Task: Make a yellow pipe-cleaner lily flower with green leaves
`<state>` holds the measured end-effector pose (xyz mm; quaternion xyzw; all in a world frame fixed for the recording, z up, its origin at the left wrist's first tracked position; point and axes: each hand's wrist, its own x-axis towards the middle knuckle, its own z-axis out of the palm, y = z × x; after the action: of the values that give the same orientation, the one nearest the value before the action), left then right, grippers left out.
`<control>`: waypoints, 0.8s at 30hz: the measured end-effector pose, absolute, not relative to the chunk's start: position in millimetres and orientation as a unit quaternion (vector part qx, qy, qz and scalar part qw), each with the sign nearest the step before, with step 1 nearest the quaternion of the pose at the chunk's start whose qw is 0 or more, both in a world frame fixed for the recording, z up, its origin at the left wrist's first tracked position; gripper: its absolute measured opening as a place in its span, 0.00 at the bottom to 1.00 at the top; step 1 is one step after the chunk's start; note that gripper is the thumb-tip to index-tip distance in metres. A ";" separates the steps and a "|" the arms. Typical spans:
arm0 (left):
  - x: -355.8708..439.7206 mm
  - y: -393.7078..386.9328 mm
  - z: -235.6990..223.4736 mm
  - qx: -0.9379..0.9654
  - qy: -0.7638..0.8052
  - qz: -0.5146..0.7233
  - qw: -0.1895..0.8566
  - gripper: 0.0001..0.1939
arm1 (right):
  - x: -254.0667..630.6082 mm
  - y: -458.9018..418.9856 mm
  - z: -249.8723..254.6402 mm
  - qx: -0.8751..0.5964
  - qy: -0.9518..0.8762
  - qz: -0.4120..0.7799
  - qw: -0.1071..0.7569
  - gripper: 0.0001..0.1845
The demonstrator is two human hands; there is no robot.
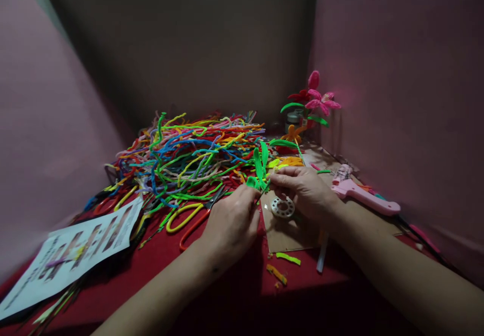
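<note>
A bright green pipe-cleaner piece (258, 164) with upright leaf-like loops stands between my two hands. My left hand (236, 220) is closed, pinching a thin dark stem at the base of the green piece. From the other side my right hand (298, 184) pinches at the same piece with thumb and forefinger. Its other fingers are curled, and the exact grip point is small and partly hidden. Just below my right hand lies a white ring with holes (283, 207), on a piece of cardboard (280, 237).
A tangled heap of coloured pipe cleaners (196, 149) fills the back left. Scissors with yellow and red handles (185, 217) lie beside my left wrist. A pink glue gun (365, 197) rests at right, near pink pipe-cleaner flowers (323, 101). A printed sheet (71, 255) lies at left.
</note>
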<state>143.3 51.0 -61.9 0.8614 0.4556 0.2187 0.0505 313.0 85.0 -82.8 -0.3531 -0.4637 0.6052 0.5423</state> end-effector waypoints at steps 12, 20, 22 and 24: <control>161.3 66.7 -57.1 0.743 0.449 0.375 0.325 0.08 | 306.0 77.1 -83.8 -0.340 -0.477 0.527 0.616 0.09; 161.0 69.2 -54.2 0.630 0.393 0.379 0.552 0.08 | 305.2 75.1 -79.8 -0.295 -0.455 0.556 0.630 0.07; 158.8 72.3 -58.2 0.605 0.362 0.374 0.602 0.08 | 305.7 75.1 -79.5 -0.283 -0.437 0.584 0.623 0.08; 156.8 74.5 -61.7 0.582 0.337 0.371 0.641 0.09 | 306.2 75.4 -79.6 -0.275 -0.423 0.610 0.612 0.08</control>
<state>156.8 74.5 -61.7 0.5815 0.3374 0.3707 0.6408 306.2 75.4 -79.6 -0.2751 -0.4226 0.6097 0.6115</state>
